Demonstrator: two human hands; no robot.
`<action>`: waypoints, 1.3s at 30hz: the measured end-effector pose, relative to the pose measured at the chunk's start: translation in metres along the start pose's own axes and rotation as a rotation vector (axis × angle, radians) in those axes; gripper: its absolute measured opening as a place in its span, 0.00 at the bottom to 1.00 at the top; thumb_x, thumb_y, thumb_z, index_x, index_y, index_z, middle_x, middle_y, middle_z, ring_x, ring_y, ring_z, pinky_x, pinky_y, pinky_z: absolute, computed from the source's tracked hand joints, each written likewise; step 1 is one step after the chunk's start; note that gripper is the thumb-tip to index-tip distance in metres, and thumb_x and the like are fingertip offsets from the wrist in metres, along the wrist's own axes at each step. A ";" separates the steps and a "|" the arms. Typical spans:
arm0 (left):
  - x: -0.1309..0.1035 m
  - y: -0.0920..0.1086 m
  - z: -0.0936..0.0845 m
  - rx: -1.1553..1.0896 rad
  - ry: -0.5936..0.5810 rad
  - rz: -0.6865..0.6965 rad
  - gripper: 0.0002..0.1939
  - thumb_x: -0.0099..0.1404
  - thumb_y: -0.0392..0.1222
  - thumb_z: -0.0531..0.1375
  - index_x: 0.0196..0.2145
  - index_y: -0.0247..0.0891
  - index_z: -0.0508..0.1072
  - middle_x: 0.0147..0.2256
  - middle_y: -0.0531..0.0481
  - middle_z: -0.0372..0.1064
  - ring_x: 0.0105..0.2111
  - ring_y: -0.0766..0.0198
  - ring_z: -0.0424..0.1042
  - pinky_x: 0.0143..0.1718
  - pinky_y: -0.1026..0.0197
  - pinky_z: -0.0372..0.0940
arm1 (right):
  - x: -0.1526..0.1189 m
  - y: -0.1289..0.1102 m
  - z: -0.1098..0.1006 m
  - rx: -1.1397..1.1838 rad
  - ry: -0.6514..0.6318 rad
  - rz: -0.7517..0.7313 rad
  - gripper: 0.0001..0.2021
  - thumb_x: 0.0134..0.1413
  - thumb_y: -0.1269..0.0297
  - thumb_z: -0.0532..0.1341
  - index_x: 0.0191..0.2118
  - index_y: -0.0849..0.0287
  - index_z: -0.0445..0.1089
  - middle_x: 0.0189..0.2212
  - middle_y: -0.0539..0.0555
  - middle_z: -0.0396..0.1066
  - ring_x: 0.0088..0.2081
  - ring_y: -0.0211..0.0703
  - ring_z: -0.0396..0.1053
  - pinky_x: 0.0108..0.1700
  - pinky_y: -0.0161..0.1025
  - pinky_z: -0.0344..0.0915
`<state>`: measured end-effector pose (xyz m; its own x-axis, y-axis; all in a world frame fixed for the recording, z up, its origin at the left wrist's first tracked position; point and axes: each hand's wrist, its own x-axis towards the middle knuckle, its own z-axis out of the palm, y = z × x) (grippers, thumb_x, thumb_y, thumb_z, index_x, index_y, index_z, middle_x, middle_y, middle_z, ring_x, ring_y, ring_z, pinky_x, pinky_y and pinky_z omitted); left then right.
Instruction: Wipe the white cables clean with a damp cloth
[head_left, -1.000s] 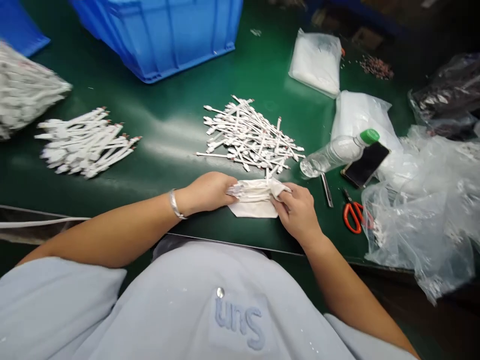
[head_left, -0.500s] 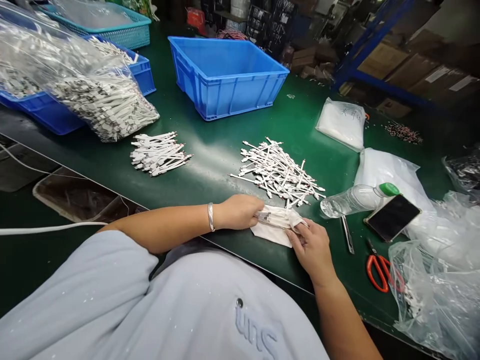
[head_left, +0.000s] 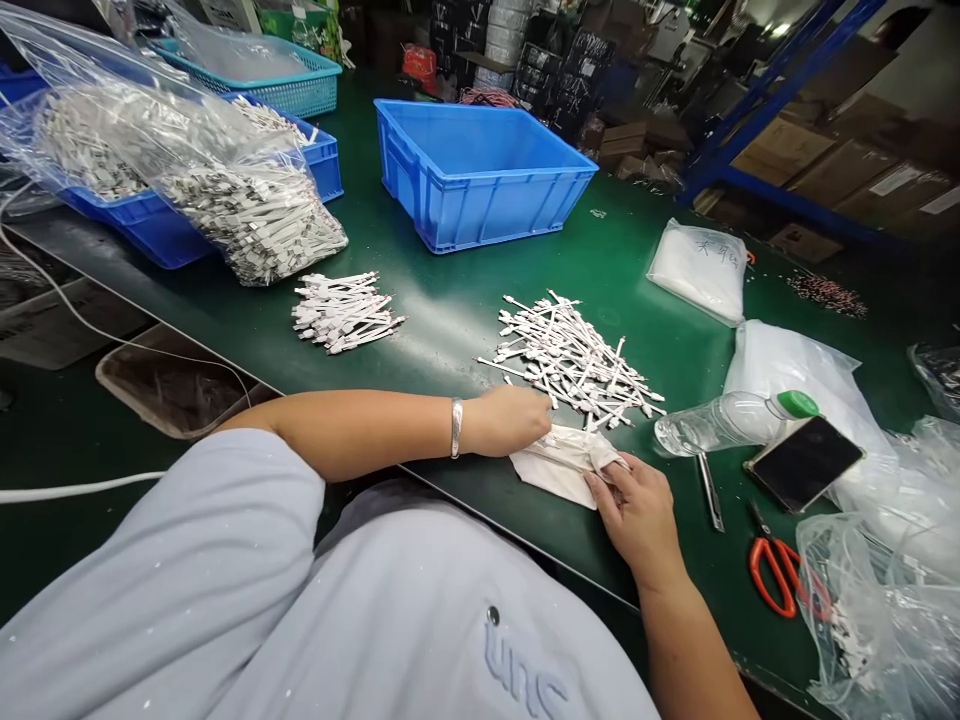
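White cloth [head_left: 556, 468] lies at the table's near edge, with my right hand [head_left: 637, 505] gripping its right end between thumb and fingers. My left hand [head_left: 511, 418] is closed over the cloth's upper left corner, beside the near side of a loose pile of short white cables [head_left: 574, 350]; whatever its fingers hold is hidden. A neater stack of white cables [head_left: 343, 312] sits farther left.
Behind the piles stands a blue bin [head_left: 487, 190]. A large bag of cables [head_left: 259, 215] rests at the left. To the right are a clear bottle [head_left: 720, 422], a phone [head_left: 806, 462], a metal tool [head_left: 709, 492], red-handled cutters [head_left: 776, 575] and plastic bags [head_left: 885, 600].
The view has shifted, so the table's contents appear farther right and slightly lower. My left hand has moved from the cloth's left end toward the loose pile. My right hand still grips the cloth.
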<state>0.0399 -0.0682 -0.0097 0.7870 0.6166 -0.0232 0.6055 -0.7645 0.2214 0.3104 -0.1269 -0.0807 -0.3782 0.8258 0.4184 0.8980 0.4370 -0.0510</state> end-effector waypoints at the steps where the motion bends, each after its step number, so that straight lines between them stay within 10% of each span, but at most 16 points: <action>1: 0.002 -0.002 0.001 0.016 0.006 0.005 0.12 0.61 0.25 0.52 0.31 0.32 0.74 0.39 0.37 0.70 0.37 0.54 0.71 0.26 0.59 0.55 | 0.000 0.000 0.000 -0.004 0.001 0.000 0.14 0.58 0.53 0.58 0.43 0.54 0.75 0.42 0.58 0.72 0.42 0.50 0.67 0.42 0.45 0.62; 12: -0.014 -0.019 -0.003 -0.170 0.239 -0.093 0.11 0.63 0.26 0.50 0.34 0.34 0.70 0.39 0.38 0.71 0.44 0.53 0.66 0.43 0.53 0.58 | -0.001 -0.001 0.000 -0.002 0.000 0.019 0.14 0.58 0.53 0.58 0.43 0.53 0.74 0.43 0.58 0.72 0.43 0.50 0.67 0.43 0.46 0.62; 20: -0.055 -0.041 -0.016 -1.617 0.779 -0.729 0.16 0.71 0.42 0.44 0.27 0.37 0.62 0.22 0.51 0.64 0.23 0.65 0.68 0.32 0.59 0.67 | 0.000 0.001 0.001 0.005 0.004 0.015 0.15 0.59 0.52 0.57 0.42 0.55 0.75 0.41 0.58 0.72 0.42 0.50 0.67 0.43 0.47 0.62; 31: -0.086 -0.052 -0.009 -1.944 1.489 -1.052 0.12 0.72 0.42 0.44 0.30 0.40 0.58 0.25 0.53 0.63 0.26 0.68 0.70 0.31 0.65 0.67 | 0.000 0.000 0.000 0.010 0.017 0.011 0.15 0.59 0.53 0.57 0.42 0.56 0.75 0.41 0.59 0.73 0.42 0.50 0.68 0.44 0.47 0.62; 39: -0.114 -0.065 -0.037 -2.032 1.292 -0.993 0.13 0.63 0.38 0.52 0.44 0.32 0.68 0.40 0.39 0.70 0.48 0.54 0.71 0.47 0.56 0.67 | -0.001 0.001 0.000 0.009 0.009 0.001 0.16 0.59 0.52 0.57 0.42 0.56 0.75 0.41 0.59 0.72 0.42 0.50 0.67 0.43 0.46 0.62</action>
<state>-0.0937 -0.0819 0.0147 -0.3041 0.8106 -0.5005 -0.7450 0.1252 0.6553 0.3120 -0.1274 -0.0811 -0.3750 0.8231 0.4264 0.8963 0.4394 -0.0600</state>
